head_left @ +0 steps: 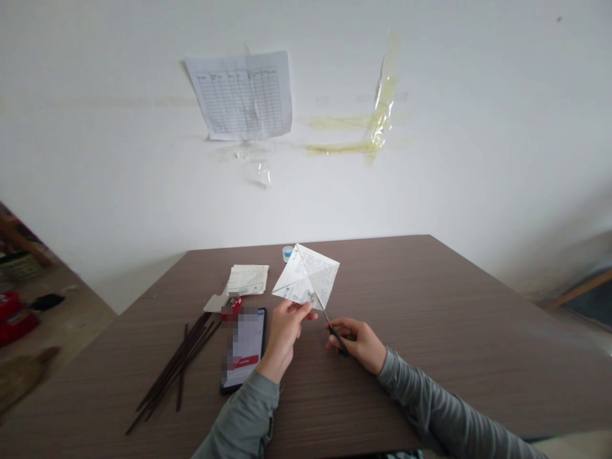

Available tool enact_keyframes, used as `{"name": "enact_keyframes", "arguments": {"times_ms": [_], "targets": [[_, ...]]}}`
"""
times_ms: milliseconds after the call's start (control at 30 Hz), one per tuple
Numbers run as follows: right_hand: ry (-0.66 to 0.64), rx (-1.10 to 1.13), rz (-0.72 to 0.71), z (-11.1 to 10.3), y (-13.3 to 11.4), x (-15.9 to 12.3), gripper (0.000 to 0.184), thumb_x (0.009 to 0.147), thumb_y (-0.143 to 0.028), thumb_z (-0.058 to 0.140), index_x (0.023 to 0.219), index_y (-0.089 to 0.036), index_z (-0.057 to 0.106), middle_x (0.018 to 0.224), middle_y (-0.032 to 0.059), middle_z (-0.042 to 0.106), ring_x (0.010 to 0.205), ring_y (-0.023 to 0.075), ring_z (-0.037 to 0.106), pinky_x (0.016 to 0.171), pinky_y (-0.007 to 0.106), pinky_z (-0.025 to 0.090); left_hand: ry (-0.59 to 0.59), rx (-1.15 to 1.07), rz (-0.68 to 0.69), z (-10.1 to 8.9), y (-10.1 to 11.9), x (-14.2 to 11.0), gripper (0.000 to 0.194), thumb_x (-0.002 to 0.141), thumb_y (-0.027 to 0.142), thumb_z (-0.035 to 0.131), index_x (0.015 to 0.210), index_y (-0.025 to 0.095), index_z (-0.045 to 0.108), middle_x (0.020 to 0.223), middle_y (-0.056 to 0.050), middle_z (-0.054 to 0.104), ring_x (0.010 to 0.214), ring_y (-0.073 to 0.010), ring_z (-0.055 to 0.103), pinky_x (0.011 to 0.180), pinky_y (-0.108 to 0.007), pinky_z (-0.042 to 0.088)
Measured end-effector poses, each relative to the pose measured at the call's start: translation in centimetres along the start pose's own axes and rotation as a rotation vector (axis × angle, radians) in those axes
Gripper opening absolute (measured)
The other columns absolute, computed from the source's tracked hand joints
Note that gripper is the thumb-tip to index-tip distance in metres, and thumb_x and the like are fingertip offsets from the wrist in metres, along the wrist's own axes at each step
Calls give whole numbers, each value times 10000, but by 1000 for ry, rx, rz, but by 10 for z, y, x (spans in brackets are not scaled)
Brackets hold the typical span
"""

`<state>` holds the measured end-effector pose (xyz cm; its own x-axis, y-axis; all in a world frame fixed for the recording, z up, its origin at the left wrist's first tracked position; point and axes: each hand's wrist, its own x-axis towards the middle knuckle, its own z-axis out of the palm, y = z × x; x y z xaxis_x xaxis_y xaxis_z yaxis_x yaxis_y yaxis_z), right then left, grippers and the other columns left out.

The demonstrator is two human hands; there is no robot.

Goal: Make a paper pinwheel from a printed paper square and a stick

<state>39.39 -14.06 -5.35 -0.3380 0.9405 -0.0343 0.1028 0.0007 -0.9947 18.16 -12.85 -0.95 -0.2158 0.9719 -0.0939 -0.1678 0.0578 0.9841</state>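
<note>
My left hand (285, 331) pinches the printed paper (310, 274) toward the table's (411, 287) far edge; my right (357, 343) grips scissors (338, 339), blades seemingly on the sheet.

Above the table (421, 287), the wall sheet (239, 95) has entries too small for you to read. On the table, pixelation masks your phone's (251, 344) left side; your left hand (285, 328) hides part of the paper square's (313, 271) lower edge, where your scissors' (338, 339) tips are indistinct. Left of the table, a red object (16, 322) is blurred and cut off.
</note>
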Motion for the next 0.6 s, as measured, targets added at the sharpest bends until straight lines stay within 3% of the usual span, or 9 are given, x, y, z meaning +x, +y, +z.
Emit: {"name": "enact_keyframes", "arguments": {"times_ms": [367,600], "targets": [[3,15,16,1,-6,-2,719,683,-862,1098,1063,-288,890,859,150,891,847,422,845,833,563,744,4,1,-8,1,0,-1,294,735,277,1050,860,209,793,908,-84,933,709,-241,909,437,-180,261],[2,2,-8,1,-2,-1,739,729,-882,1063,1083,-258,886,853,155,898,792,392,842,840,556,749,6,7,-7,0,-2,1,333,731,278,1083,841,207,778,889,-76,922,694,-236,909,433,-173,250]]}}
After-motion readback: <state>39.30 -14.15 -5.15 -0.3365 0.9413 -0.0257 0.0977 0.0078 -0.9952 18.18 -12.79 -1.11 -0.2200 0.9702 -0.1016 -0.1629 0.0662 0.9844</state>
